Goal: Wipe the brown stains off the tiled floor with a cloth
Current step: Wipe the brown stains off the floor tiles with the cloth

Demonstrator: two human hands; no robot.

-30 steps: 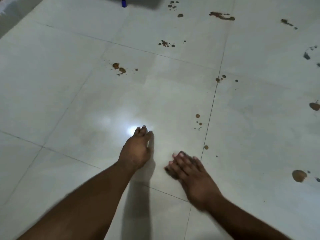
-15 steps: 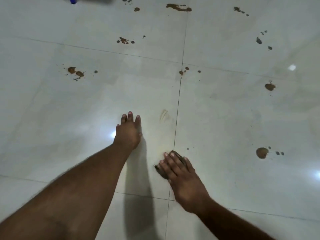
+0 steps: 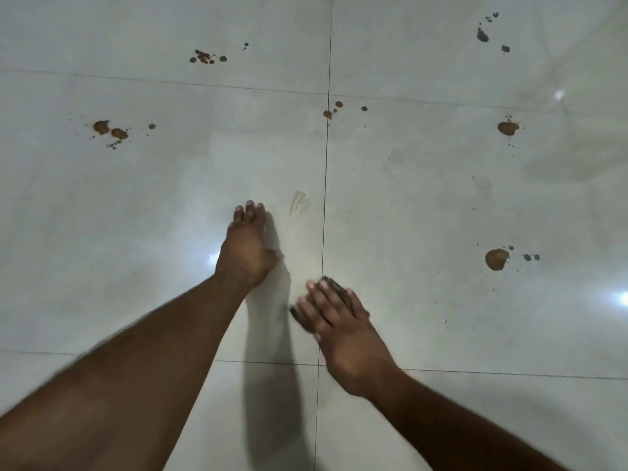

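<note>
My right hand (image 3: 339, 321) lies flat with straight fingers on a small dark cloth (image 3: 334, 284), pressing it to the pale tiled floor (image 3: 136, 215) by a vertical grout line. Only the cloth's edges show around my fingers. My left hand (image 3: 246, 248) rests flat on the floor just left of it, bearing my weight. A faint smeared streak (image 3: 298, 202) lies ahead of the cloth. Brown stains sit at the right (image 3: 496, 259), upper right (image 3: 507, 128), on the grout line ahead (image 3: 333, 109), at the left (image 3: 109, 129) and far ahead (image 3: 205, 57).
Dark grey spots (image 3: 482, 35) mark the floor at the top right. Small specks are scattered on the tile right of my right hand. Bright light reflections (image 3: 622, 298) glare at the right edge.
The stains near the grout line in front of my right hand have gone, leaving a faint streak. The view has swung so the far stains shifted left and down; the cloth stays under my right hand.
</note>
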